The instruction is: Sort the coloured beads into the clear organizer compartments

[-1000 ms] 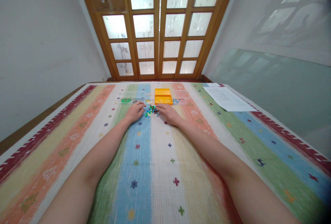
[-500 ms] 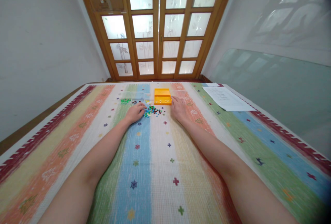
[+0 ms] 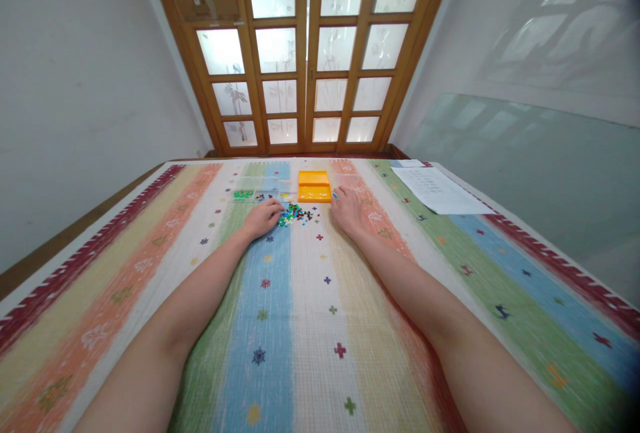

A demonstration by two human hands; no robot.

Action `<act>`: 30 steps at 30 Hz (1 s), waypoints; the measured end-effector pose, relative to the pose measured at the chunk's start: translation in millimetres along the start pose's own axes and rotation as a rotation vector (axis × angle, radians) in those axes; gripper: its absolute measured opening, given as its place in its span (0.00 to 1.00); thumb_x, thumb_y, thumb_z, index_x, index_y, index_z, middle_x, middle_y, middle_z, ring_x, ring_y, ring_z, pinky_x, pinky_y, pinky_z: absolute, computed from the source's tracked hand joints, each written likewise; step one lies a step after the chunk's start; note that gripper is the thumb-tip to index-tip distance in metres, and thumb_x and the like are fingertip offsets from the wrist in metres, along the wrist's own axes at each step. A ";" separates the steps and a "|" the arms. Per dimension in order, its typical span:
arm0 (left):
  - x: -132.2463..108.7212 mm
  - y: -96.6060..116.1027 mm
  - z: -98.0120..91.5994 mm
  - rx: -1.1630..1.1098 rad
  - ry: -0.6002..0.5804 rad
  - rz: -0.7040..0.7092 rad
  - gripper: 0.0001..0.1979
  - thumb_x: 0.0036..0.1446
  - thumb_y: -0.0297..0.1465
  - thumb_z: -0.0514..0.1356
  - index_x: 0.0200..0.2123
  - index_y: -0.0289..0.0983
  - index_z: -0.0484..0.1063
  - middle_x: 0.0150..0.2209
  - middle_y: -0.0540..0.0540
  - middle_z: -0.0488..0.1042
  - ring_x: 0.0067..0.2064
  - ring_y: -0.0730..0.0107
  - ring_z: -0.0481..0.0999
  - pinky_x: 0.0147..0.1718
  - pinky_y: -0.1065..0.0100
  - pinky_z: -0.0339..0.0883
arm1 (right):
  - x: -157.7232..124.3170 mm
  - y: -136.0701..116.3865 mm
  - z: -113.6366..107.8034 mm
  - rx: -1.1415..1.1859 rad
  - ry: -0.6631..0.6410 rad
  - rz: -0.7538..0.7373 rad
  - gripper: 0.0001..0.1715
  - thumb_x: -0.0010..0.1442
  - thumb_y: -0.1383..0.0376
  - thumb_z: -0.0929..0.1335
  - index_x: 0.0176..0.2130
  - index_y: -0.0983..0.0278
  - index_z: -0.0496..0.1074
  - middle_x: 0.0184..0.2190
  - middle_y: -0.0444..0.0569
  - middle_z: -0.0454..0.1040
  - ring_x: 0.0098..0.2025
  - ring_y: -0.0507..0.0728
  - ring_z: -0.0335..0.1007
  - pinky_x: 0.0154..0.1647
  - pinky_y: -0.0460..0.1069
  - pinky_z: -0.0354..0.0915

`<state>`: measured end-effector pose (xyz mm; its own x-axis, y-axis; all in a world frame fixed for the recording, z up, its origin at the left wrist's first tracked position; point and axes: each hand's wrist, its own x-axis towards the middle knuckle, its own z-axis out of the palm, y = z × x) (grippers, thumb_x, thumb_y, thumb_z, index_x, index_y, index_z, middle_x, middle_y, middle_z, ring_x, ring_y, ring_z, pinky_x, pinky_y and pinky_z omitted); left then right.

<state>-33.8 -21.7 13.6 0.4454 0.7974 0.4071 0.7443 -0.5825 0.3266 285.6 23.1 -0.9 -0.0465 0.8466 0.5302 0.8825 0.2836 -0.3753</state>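
A loose pile of small coloured beads, mostly green, blue and dark, lies on the striped tablecloth. At the pile's left edge rests my left hand, fingers bent and a little apart; no held bead shows. My right hand is just right of the yellow open case, fingertips apart near its front right corner. A small blue spot shows by those fingertips; whether it is touched, I cannot tell. A clear divided box left of the case holds green pieces, dark pieces and yellow pieces.
Printed sheets of paper lie at the table's far right. The patterned tablecloth spreads under both forearms. Beyond the table's far edge stand wooden doors with glass panes. A glass panel leans at the right wall.
My right hand has shifted slightly, its fingers parting, and the blue spot now shows beside the case. The left hand has barely moved.
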 end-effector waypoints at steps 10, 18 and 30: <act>0.7 7.1 0.6 -0.009 -0.028 0.071 0.14 0.66 0.30 0.57 0.48 0.43 0.82 0.51 0.45 0.77 0.53 0.63 0.77 0.56 0.60 0.71 | -3.0 -4.7 -0.9 0.065 -0.032 -0.097 0.22 0.70 0.63 0.63 0.57 0.65 0.77 0.61 0.59 0.74 0.62 0.65 0.68 0.64 0.61 0.63; 2.0 7.9 3.6 -0.026 -0.047 0.076 0.13 0.64 0.28 0.59 0.47 0.44 0.82 0.49 0.45 0.79 0.54 0.60 0.77 0.59 0.57 0.70 | -16.7 -38.8 -11.4 0.197 -0.339 -0.582 0.17 0.73 0.64 0.64 0.49 0.60 0.82 0.46 0.51 0.82 0.50 0.60 0.76 0.57 0.55 0.67; 1.3 3.9 7.7 -0.008 -0.038 0.057 0.12 0.65 0.30 0.60 0.47 0.43 0.82 0.47 0.44 0.80 0.53 0.59 0.76 0.57 0.56 0.69 | -29.7 -60.8 -13.4 0.266 -0.438 -0.856 0.20 0.71 0.63 0.67 0.60 0.56 0.77 0.59 0.50 0.77 0.65 0.61 0.68 0.67 0.61 0.60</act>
<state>-26.5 -21.8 8.8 0.5053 0.7684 0.3927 0.7136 -0.6280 0.3105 239.6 -25.3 16.4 -0.8338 0.3863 0.3945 0.3401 0.9222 -0.1841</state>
